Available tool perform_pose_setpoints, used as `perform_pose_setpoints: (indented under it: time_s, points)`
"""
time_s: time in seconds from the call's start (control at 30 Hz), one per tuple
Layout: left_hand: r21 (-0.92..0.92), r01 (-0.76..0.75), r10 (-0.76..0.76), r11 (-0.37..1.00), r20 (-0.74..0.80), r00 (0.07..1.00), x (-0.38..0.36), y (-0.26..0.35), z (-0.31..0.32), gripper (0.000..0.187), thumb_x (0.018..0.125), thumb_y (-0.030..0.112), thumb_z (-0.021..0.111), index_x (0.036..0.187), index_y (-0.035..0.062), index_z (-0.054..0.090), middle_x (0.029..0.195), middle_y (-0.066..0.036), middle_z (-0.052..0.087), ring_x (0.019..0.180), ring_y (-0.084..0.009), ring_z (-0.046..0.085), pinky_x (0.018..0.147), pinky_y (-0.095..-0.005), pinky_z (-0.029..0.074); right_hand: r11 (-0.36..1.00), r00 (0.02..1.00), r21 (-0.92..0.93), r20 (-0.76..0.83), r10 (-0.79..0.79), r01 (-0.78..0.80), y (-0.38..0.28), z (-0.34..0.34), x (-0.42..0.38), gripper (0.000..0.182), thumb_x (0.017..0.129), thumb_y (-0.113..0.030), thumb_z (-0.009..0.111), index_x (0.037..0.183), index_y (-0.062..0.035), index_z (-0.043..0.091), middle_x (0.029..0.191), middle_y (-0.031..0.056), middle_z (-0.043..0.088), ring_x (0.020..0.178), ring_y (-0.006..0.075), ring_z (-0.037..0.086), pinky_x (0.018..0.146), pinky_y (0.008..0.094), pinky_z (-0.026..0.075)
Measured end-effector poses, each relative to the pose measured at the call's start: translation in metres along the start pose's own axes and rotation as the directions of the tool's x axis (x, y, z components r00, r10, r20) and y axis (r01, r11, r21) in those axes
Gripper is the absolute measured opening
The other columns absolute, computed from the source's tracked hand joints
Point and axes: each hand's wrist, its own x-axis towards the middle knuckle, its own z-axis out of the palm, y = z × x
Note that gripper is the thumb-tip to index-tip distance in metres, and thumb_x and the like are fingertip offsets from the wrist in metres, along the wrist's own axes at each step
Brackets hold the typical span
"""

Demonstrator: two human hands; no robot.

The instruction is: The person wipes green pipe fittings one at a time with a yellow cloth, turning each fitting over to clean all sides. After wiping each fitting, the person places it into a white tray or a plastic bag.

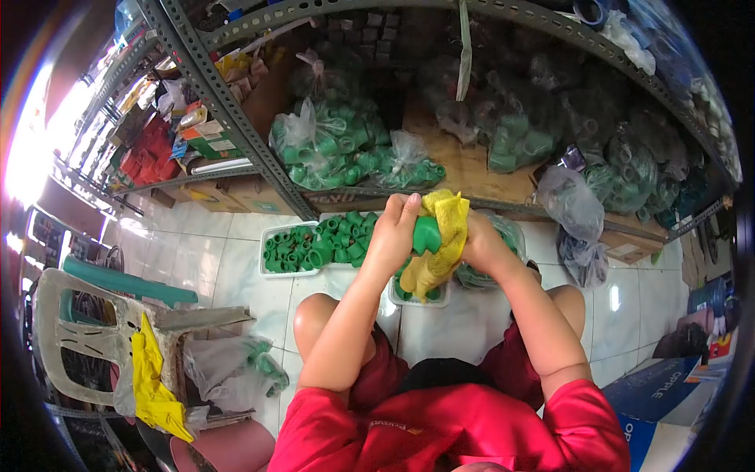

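My left hand is closed around a green plastic pipe fitting, thumb on top. My right hand grips a yellow cloth, which is pressed against the fitting's right side and hangs below it. The right fingers are partly hidden behind the cloth. Beneath the hands, on the floor, a small white tray with green fittings is partly covered by the cloth. Left of it, more small green fittings fill a white tray, beside another heap of larger green fittings.
Ahead stands a metal shelf with clear bags of green fittings. A worn plastic chair with a yellow cloth draped on it is at left. A bag of green fittings lies beside it. Blue boxes sit at right.
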Motion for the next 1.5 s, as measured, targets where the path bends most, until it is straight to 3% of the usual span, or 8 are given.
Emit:
perform_pose_setpoints:
  time_s: [0.27,0.43,0.57,0.67,0.93,1.27,1.43,1.5]
  points:
    - [0.384,-0.382,0.379,0.841,0.085,0.921,-0.012,0.027,0.011,0.015,0.086,0.017,0.048,0.09,0.0022,0.046,0.079,-0.017,0.058,0.072,-0.0361,0.056,0.063,-0.0384,0.044,0.913,0.93,0.19,0.142,0.339,-0.361,0.028,0.018,-0.008,0.026,0.077,-0.021,0.058,0.099,-0.0061,0.056,0.094,0.0073,0.061,0.078,0.022,0.059,0.063,0.0317,0.046]
    - [0.316,-0.712,0.694,0.627,0.19,0.695,-0.014,0.022,0.012,0.018,0.085,0.013,0.05,0.1,0.0029,0.05,0.086,-0.013,0.061,0.08,-0.0307,0.058,0.071,-0.0338,0.045,0.198,0.793,0.813,0.428,0.435,-0.547,0.043,0.034,-0.021,0.03,0.083,-0.024,0.057,0.108,-0.0089,0.05,0.092,0.0014,0.056,0.077,0.0126,0.057,0.06,0.0265,0.046]
    - [-0.011,-0.33,0.33,0.944,0.024,0.944,-0.007,0.007,0.002,0.041,0.091,0.039,0.036,0.101,0.0024,0.052,0.094,-0.014,0.061,0.092,-0.0306,0.056,0.079,-0.0367,0.042,0.91,0.908,0.027,0.095,0.409,-0.413,0.021,0.014,-0.01,0.018,0.074,-0.019,0.063,0.086,-0.0065,0.061,0.075,0.0093,0.062,0.068,0.0178,0.06,0.059,0.0318,0.046]
    - [0.476,0.17,-0.325,0.863,0.266,0.908,0.008,0.003,-0.019,0.072,0.083,0.064,0.029,0.09,-0.0003,0.06,0.063,-0.008,0.06,0.058,-0.0176,0.058,0.055,-0.0278,0.046,0.966,0.974,-0.155,0.062,0.22,-0.208,0.025,0.021,-0.017,0.015,0.066,-0.016,0.066,0.076,-0.0051,0.063,0.069,0.015,0.06,0.065,0.0263,0.061,0.059,0.0341,0.046]
    - [0.425,-0.088,-0.02,0.901,0.243,0.97,0.005,-0.005,-0.007,0.048,0.088,0.044,0.041,0.106,0.0014,0.054,0.091,-0.018,0.06,0.084,-0.0294,0.059,0.075,-0.0353,0.043,0.953,0.959,-0.126,0.028,0.282,-0.277,0.028,0.028,-0.02,0.012,0.068,-0.013,0.064,0.076,-0.0031,0.064,0.067,0.0107,0.062,0.06,0.0216,0.06,0.055,0.0325,0.045]
    - [-0.096,-0.538,0.513,0.837,0.481,0.711,-0.005,0.019,0.008,0.058,0.089,0.028,0.045,0.138,0.0099,0.019,0.11,-0.012,0.053,0.105,-0.022,0.045,0.096,-0.0335,0.029,-0.015,0.774,0.846,0.495,0.395,-0.533,0.049,0.048,-0.024,0.033,0.088,-0.029,0.05,0.115,-0.0106,0.044,0.113,0.0041,0.048,0.097,0.0159,0.053,0.08,0.0317,0.048]
    - [-0.535,-0.286,0.542,0.795,0.415,0.73,0.0,0.003,0.005,0.056,0.092,0.041,0.035,0.134,0.0041,0.029,0.112,-0.011,0.053,0.109,-0.021,0.043,0.097,-0.0324,0.027,0.224,0.786,0.86,0.275,0.554,-0.459,0.045,0.047,-0.023,0.03,0.085,-0.025,0.056,0.109,-0.0087,0.051,0.107,0.0027,0.053,0.092,0.0151,0.055,0.075,0.0307,0.047]
    - [-0.339,-0.331,0.439,0.881,0.322,0.839,0.004,-0.001,-0.001,0.057,0.092,0.047,0.029,0.122,0.0003,0.043,0.109,-0.011,0.054,0.109,-0.0199,0.043,0.097,-0.0312,0.028,0.952,0.954,-0.066,0.004,0.298,-0.298,0.036,0.031,-0.017,0.019,0.079,-0.016,0.058,0.094,-0.006,0.06,0.089,0.0056,0.063,0.079,0.0172,0.06,0.069,0.0311,0.047]
